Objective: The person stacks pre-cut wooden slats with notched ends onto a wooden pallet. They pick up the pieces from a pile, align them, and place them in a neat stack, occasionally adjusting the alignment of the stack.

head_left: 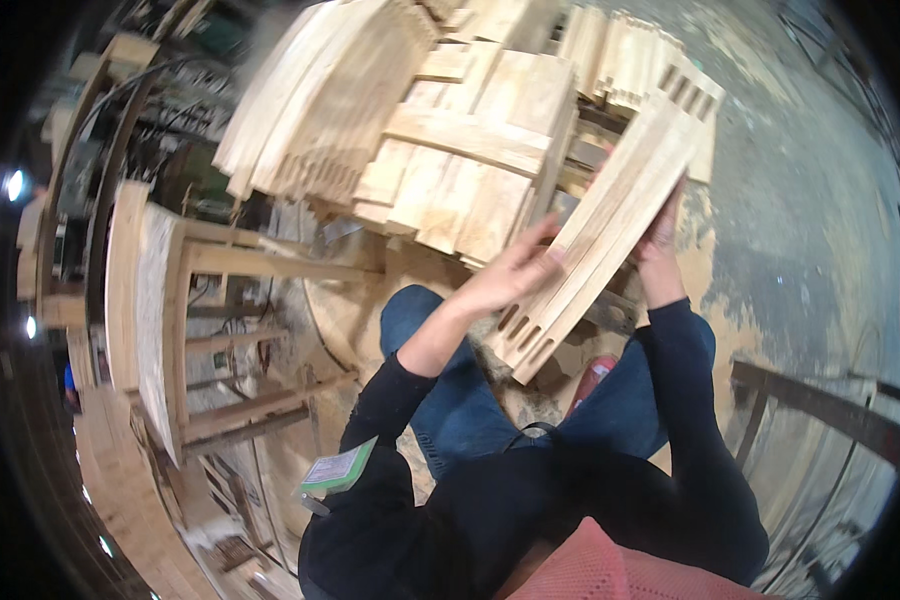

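Note:
A bundle of pale wooden slats (610,222) is held at a slant above my knees, its lower end toward me. Oblong slots show in both ends of the slats. My right hand (662,232) grips the bundle from its right side, with the fingers partly hidden behind the wood. Along the left side lies my left hand (515,272), fingers stretched and slightly blurred, close to or touching the lower half; the exact contact is unclear. Just beyond my left hand is a stack of short wooden boards (460,185).
Long curved boards with slotted ends (320,100) are piled at the far left of the stack. More slotted slats (625,60) lie at the back. A wooden frame (175,330) stands at my left, a dark metal bar (830,405) at my right. Sawdust covers parts of the concrete floor (780,200).

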`<state>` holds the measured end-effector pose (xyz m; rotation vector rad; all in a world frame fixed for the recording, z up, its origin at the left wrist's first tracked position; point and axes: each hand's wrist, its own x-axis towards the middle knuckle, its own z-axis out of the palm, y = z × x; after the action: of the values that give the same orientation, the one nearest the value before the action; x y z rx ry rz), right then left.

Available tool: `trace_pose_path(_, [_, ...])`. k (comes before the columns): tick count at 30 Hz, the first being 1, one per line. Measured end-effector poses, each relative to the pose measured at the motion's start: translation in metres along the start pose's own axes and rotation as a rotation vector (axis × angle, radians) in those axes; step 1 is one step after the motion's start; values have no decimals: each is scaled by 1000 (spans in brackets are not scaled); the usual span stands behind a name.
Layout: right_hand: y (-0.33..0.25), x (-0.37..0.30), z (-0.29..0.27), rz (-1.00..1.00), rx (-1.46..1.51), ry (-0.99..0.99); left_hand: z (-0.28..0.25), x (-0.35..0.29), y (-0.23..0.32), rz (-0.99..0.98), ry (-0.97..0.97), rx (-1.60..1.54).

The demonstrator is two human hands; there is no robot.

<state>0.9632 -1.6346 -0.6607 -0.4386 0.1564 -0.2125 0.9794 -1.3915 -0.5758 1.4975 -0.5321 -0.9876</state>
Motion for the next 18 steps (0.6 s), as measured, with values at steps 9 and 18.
trace_pose_path(9, [87,-11,155,-44,7,49,-29,-91,78,94,634,949])
trace_pose_path(18, [196,-38,304,212,-134,-473,-118,-280,169,-77,929,895])
